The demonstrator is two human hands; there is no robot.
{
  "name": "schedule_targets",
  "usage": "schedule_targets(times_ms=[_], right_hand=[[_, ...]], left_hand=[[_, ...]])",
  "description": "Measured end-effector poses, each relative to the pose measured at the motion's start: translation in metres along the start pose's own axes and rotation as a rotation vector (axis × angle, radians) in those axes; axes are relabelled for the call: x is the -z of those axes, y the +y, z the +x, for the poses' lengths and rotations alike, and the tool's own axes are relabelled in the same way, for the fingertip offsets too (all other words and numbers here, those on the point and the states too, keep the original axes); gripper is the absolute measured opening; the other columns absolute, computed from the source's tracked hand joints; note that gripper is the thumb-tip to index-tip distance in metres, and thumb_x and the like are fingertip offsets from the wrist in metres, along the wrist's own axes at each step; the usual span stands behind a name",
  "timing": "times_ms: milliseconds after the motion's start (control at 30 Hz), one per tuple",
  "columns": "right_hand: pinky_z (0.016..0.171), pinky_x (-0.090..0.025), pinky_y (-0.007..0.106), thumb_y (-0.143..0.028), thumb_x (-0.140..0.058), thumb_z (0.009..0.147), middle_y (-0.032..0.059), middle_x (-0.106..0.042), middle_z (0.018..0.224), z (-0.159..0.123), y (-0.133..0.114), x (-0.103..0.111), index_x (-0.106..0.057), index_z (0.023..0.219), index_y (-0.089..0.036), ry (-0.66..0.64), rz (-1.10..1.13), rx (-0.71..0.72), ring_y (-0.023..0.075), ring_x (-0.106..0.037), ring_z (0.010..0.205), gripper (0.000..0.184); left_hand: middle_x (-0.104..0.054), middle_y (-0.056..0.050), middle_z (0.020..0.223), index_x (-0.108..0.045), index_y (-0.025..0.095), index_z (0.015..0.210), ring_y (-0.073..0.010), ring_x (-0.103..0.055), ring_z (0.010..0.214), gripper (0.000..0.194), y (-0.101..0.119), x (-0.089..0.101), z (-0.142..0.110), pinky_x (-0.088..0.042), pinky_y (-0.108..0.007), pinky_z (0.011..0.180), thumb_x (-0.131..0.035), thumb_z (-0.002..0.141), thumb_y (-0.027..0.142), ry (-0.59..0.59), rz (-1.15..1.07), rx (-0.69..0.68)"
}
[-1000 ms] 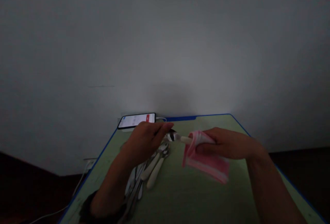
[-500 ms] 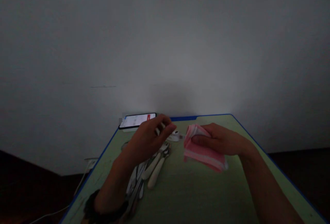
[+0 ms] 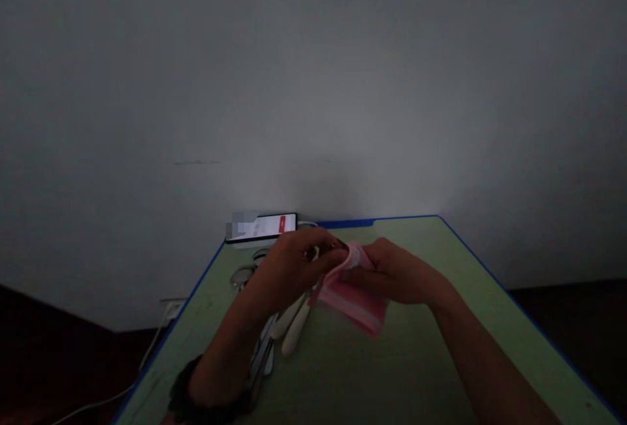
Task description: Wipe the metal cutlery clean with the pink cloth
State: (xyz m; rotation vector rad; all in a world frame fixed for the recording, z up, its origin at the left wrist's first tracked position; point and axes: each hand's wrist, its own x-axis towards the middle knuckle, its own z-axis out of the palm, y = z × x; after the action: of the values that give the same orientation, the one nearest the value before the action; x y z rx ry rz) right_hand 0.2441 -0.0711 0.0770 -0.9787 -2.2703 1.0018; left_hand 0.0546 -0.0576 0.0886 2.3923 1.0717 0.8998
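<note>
My left hand (image 3: pixel 294 265) and my right hand (image 3: pixel 392 271) meet above the middle of the green table (image 3: pixel 441 320). A pink striped cloth (image 3: pixel 350 294) is gripped in my right hand and hangs below it. The left hand's fingers are pinched round a piece of cutlery whose tip is mostly buried in the cloth. Several pieces of cutlery with white handles (image 3: pixel 289 327) lie on the table under my left forearm. The scene is dim.
A lit phone (image 3: pixel 262 226) with a white cable lies at the table's far left corner. The table has a blue edge and stands against a plain grey wall. A cable runs down to a socket (image 3: pixel 169 311) at the left.
My right hand with the pink cloth has moved left to my left hand. The piece of cutlery, seen between the hands before, is now mostly covered by the cloth.
</note>
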Motion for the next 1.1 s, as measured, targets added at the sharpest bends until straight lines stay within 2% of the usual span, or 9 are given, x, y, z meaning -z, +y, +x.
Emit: schedule_targets(times_ms=[133, 267, 400, 567, 667, 767, 900, 1000, 1100], right_hand=[[0.047, -0.028, 0.017, -0.041, -0.045, 0.083, -0.0046, -0.042, 0.057, 0.001, -0.001, -0.001, -0.053, 0.072, -0.014, -0.003, -0.047, -0.009, 0.0052, -0.032, 0.051, 0.030], [0.048, -0.030, 0.017, -0.042, -0.041, 0.085, -0.0026, -0.047, 0.063, -0.003, 0.002, 0.012, -0.057, 0.086, -0.015, -0.102, -0.007, -0.052, 0.0068, -0.037, 0.054, 0.032], [0.053, -0.035, 0.018, -0.038, -0.043, 0.085, -0.0010, -0.053, 0.071, -0.010, 0.005, 0.024, -0.056, 0.098, -0.016, -0.119, 0.041, -0.101, 0.0080, -0.043, 0.058, 0.029], [0.049, -0.031, 0.017, -0.041, -0.042, 0.084, -0.0023, -0.048, 0.063, -0.008, 0.003, 0.018, -0.056, 0.087, -0.014, -0.126, -0.020, -0.081, 0.0073, -0.039, 0.055, 0.030], [0.046, -0.028, 0.017, -0.043, -0.041, 0.084, -0.0030, -0.044, 0.059, -0.003, 0.000, 0.009, -0.055, 0.079, -0.014, -0.109, -0.082, -0.072, 0.0066, -0.036, 0.052, 0.033], [0.045, -0.027, 0.017, -0.043, -0.040, 0.085, -0.0028, -0.045, 0.059, 0.000, 0.001, 0.006, -0.055, 0.077, -0.014, -0.101, -0.094, -0.075, 0.0063, -0.036, 0.051, 0.034], [0.049, -0.032, 0.018, -0.043, -0.040, 0.085, -0.0013, -0.051, 0.066, -0.005, 0.010, 0.014, -0.056, 0.086, -0.014, -0.152, -0.037, -0.096, 0.0075, -0.040, 0.055, 0.033], [0.057, -0.038, 0.021, -0.044, -0.040, 0.085, 0.0015, -0.058, 0.078, -0.011, 0.015, 0.023, -0.056, 0.096, -0.015, -0.069, -0.043, -0.081, 0.0104, -0.048, 0.063, 0.034], [0.068, -0.040, 0.025, -0.042, -0.041, 0.085, 0.0044, -0.060, 0.091, -0.014, 0.013, 0.026, -0.054, 0.105, -0.017, 0.053, -0.119, -0.025, 0.0148, -0.053, 0.077, 0.034]], left_hand=[[-0.063, 0.002, 0.066, -0.065, 0.017, 0.075, -0.0092, -0.052, 0.058, 0.018, 0.000, 0.004, 0.000, -0.037, -0.019, 0.053, -0.053, 0.080, 0.029, -0.015, -0.004, 0.016], [-0.066, 0.001, 0.068, -0.065, 0.017, 0.076, -0.0110, -0.057, 0.063, 0.022, -0.010, 0.014, -0.003, -0.042, -0.020, 0.058, -0.053, 0.080, 0.035, -0.026, -0.099, 0.090], [-0.068, -0.003, 0.075, -0.064, 0.015, 0.079, -0.0128, -0.060, 0.070, 0.024, -0.023, 0.020, -0.008, -0.045, -0.023, 0.063, -0.054, 0.080, 0.036, 0.008, -0.236, 0.181], [-0.062, -0.001, 0.068, -0.060, 0.014, 0.081, -0.0104, -0.056, 0.062, 0.024, -0.020, 0.015, -0.008, -0.043, -0.021, 0.055, -0.055, 0.079, 0.037, -0.078, -0.362, 0.178], [-0.060, 0.000, 0.067, -0.058, 0.015, 0.095, -0.0100, -0.054, 0.060, 0.025, -0.012, 0.010, -0.004, -0.042, -0.020, 0.053, -0.054, 0.080, 0.035, -0.157, -0.323, 0.150], [-0.062, 0.000, 0.072, -0.060, 0.016, 0.091, -0.0106, -0.056, 0.063, 0.021, -0.011, 0.011, -0.002, -0.042, -0.021, 0.056, -0.054, 0.080, 0.033, -0.205, -0.229, 0.113], [-0.064, 0.000, 0.072, -0.062, 0.018, 0.084, -0.0102, -0.056, 0.063, 0.021, -0.019, 0.024, -0.008, -0.042, -0.020, 0.057, -0.055, 0.079, 0.037, -0.097, -0.114, 0.078], [-0.066, -0.002, 0.076, -0.064, 0.018, 0.081, -0.0124, -0.058, 0.069, 0.021, -0.026, 0.034, -0.013, -0.045, -0.023, 0.064, -0.058, 0.077, 0.037, -0.008, -0.070, 0.057], [-0.066, -0.004, 0.082, -0.065, 0.017, 0.079, -0.0151, -0.059, 0.077, 0.020, -0.030, 0.037, -0.015, -0.047, -0.027, 0.071, -0.060, 0.075, 0.036, -0.052, -0.159, 0.010]])
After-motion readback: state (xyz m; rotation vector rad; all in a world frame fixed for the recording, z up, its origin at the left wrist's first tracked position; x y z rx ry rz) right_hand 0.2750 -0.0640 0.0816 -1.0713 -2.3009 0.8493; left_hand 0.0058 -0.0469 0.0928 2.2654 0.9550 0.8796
